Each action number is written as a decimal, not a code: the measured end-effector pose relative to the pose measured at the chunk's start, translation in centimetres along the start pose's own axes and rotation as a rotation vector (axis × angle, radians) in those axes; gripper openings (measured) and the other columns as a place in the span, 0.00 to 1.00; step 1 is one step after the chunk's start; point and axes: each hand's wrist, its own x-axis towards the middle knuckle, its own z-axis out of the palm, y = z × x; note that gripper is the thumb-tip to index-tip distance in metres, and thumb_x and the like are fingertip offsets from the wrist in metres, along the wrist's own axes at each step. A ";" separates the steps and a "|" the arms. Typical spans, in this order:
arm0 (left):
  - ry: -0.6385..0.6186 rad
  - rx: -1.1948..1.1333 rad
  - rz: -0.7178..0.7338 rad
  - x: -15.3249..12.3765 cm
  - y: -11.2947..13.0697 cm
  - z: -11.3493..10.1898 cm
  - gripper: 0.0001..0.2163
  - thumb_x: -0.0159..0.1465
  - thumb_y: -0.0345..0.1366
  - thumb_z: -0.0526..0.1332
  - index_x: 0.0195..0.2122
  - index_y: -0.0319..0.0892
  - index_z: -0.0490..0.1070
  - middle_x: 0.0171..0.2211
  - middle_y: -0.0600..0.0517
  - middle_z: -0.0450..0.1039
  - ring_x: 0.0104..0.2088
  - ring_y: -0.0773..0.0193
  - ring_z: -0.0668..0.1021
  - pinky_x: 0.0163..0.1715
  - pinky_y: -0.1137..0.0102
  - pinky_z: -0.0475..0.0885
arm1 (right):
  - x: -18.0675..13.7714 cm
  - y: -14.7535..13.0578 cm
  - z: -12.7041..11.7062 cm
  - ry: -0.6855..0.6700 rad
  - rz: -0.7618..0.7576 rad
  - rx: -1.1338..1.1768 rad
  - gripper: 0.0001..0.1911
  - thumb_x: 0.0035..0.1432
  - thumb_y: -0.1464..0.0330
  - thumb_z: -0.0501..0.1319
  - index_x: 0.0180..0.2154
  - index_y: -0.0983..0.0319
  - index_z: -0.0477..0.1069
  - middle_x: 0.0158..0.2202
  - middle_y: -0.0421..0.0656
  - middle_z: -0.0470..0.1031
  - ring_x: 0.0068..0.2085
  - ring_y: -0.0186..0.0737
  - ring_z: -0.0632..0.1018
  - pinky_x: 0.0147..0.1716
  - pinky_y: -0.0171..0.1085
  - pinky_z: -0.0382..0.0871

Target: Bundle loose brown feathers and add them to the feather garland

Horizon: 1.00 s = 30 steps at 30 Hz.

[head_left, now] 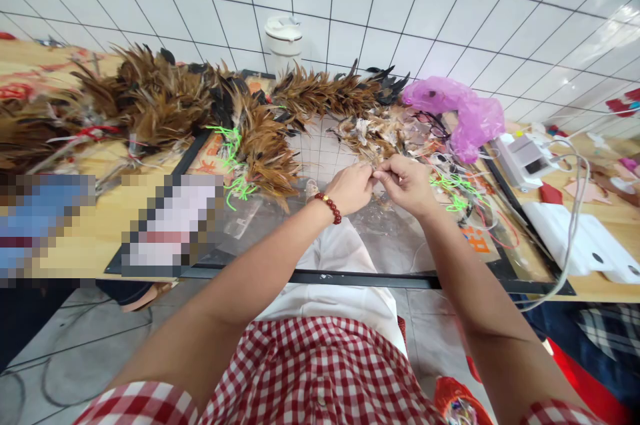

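My left hand (351,187), with a beaded bracelet (330,208) on its wrist, and my right hand (407,186) meet fingertip to fingertip above the glass panel (260,238). Both are closed in a pinch. Whatever lies between the fingertips is too small to make out. Just beyond them is a pile of loose brown and pale feathers (383,135). Bright green ties (457,191) lie to the right of my right hand. A brown feather bunch (265,158) sits left of my left hand, beside more green ties (230,138).
A long feather strip (327,91) runs along the back, near a white lidded cup (284,41). At the right are a purple plastic bag (457,111), a white charger (525,158) and its cable. More feather bunches (155,91) lie left. A black frame edge (370,279) borders the glass.
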 end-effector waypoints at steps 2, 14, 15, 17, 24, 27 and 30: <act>-0.020 0.003 0.001 -0.1 0.0 0.2 0.06 0.59 0.31 0.60 0.25 0.42 0.69 0.28 0.49 0.69 0.32 0.60 0.71 0.36 0.69 0.64 | 0.0 -0.1 -0.1 -0.005 0.011 0.013 0.12 0.61 0.60 0.58 0.28 0.59 0.71 0.25 0.42 0.72 0.28 0.39 0.72 0.31 0.39 0.66; 0.157 -0.929 -0.378 0.9 0.8 0.4 0.09 0.61 0.38 0.63 0.27 0.38 0.71 0.18 0.58 0.59 0.18 0.75 0.57 0.19 0.77 0.53 | 0.2 1.2 1.1 0.066 0.314 0.473 0.20 0.55 0.52 0.64 0.46 0.55 0.73 0.46 0.44 0.75 0.35 0.37 0.76 0.31 0.38 0.72; 0.177 -0.939 -0.391 0.9 0.9 0.4 0.10 0.61 0.38 0.64 0.26 0.37 0.71 0.18 0.59 0.58 0.18 0.75 0.57 0.19 0.77 0.53 | 0.2 1.1 1.4 0.042 0.350 0.531 0.22 0.53 0.53 0.65 0.47 0.55 0.73 0.46 0.43 0.75 0.33 0.36 0.76 0.29 0.37 0.72; 0.214 -0.935 -0.393 0.9 0.8 0.4 0.11 0.60 0.38 0.65 0.25 0.37 0.71 0.17 0.59 0.57 0.18 0.76 0.57 0.19 0.77 0.53 | 0.3 0.9 1.8 0.042 0.418 0.602 0.22 0.51 0.53 0.67 0.45 0.57 0.74 0.41 0.42 0.77 0.30 0.34 0.75 0.28 0.36 0.72; 0.288 -0.961 -0.400 1.0 0.6 0.3 0.14 0.55 0.40 0.69 0.20 0.37 0.68 0.17 0.58 0.56 0.19 0.76 0.57 0.19 0.76 0.50 | 0.4 0.7 1.4 0.141 0.533 0.719 0.17 0.47 0.56 0.70 0.34 0.61 0.76 0.25 0.38 0.75 0.23 0.29 0.71 0.23 0.31 0.68; 0.311 -0.972 -0.402 1.1 0.5 0.3 0.14 0.55 0.40 0.69 0.21 0.37 0.69 0.16 0.59 0.56 0.18 0.76 0.57 0.19 0.75 0.51 | 0.5 0.4 1.4 0.132 0.520 0.776 0.22 0.42 0.58 0.73 0.39 0.59 0.76 0.29 0.39 0.77 0.28 0.32 0.74 0.26 0.32 0.70; 0.313 -0.960 -0.378 1.0 0.2 0.4 0.15 0.55 0.40 0.69 0.19 0.37 0.68 0.16 0.59 0.54 0.18 0.76 0.57 0.19 0.75 0.50 | 0.6 0.1 1.6 0.183 0.528 0.743 0.17 0.45 0.57 0.72 0.35 0.60 0.77 0.27 0.39 0.77 0.25 0.31 0.73 0.26 0.32 0.69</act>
